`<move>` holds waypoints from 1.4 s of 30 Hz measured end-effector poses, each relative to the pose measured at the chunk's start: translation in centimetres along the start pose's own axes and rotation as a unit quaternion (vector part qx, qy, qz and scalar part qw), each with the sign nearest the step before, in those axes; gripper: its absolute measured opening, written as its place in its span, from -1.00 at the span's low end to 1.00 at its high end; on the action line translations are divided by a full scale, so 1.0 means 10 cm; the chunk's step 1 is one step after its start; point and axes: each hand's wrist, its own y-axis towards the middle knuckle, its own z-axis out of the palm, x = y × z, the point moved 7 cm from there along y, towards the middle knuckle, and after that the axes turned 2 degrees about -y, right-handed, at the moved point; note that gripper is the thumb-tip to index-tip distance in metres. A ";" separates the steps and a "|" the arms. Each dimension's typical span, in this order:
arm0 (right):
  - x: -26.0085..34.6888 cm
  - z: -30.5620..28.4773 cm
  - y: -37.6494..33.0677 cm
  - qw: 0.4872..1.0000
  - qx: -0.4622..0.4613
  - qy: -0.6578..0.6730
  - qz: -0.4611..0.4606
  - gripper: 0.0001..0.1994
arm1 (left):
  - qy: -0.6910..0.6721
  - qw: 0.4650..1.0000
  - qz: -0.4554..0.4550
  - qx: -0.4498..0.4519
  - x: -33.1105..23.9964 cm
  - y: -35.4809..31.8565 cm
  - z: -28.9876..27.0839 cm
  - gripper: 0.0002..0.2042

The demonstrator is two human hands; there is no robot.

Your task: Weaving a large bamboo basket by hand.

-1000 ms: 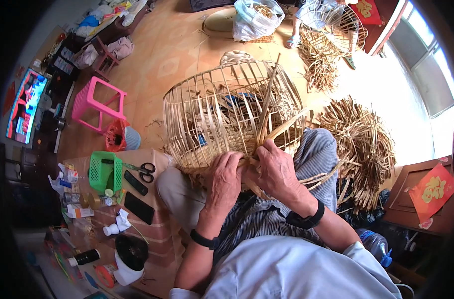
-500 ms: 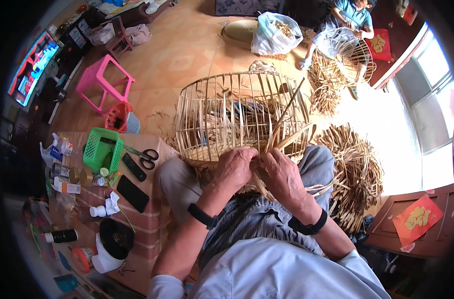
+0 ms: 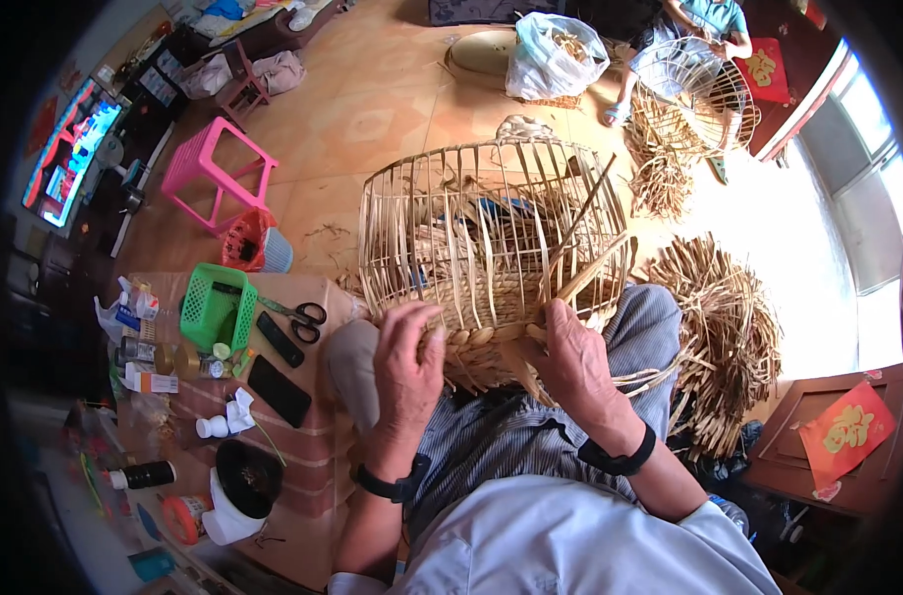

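Note:
A half-woven basket (image 3: 483,342) stands against my knees, its upright stakes joined by thin rings and its near side closed with a braided straw band. My right hand (image 3: 575,367) is closed at the band's right part, pinching flat straw strands (image 3: 519,359) whose loose ends hang below. A longer straw strip (image 3: 592,270) slants up past those fingers. My left hand (image 3: 409,362) is off the weave, beside the band's left end, thumb and fingers apart with nothing in them.
A straw heap (image 3: 724,342) lies by my right knee. On my left, a cloth-covered table (image 3: 308,426) holds a green plastic basket (image 3: 219,309), scissors (image 3: 306,319), a black phone (image 3: 279,390) and bottles. Ahead are a pink stool (image 3: 219,174) and a co-worker (image 3: 714,20) with another basket frame (image 3: 696,94).
My left hand has let go of the strands and moved left, leaving the braided band in view. My right hand stays at the weave. The view has shifted slightly.

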 end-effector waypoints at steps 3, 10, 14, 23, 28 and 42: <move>0.16 -0.03 0.04 0.989 0.014 -0.124 -0.085 -0.77 | -0.035 0.993 -0.069 0.092 0.01 -0.10 0.30 -0.73; 0.20 0.00 0.03 0.988 0.014 -0.084 -0.129 -0.64 | -0.013 0.998 -0.008 0.060 0.10 -0.09 0.43 -0.71; 0.12 0.07 -0.04 0.997 -0.005 -0.056 -0.060 -0.61 | -0.059 0.997 0.011 0.038 0.17 -0.13 0.46 -0.74; 0.25 0.10 -0.03 0.992 0.045 -0.075 -0.088 -0.75 | 0.009 0.995 0.050 0.089 0.06 0.02 0.46 -0.72; 0.30 0.05 0.00 0.972 0.032 -0.103 -0.211 -0.63 | 0.117 0.983 0.084 0.111 -0.17 -0.02 0.50 -0.66; 0.25 0.17 -0.06 0.998 0.013 0.059 -0.006 -0.41 | 0.123 0.984 0.117 0.054 -0.02 -0.05 0.75 -0.78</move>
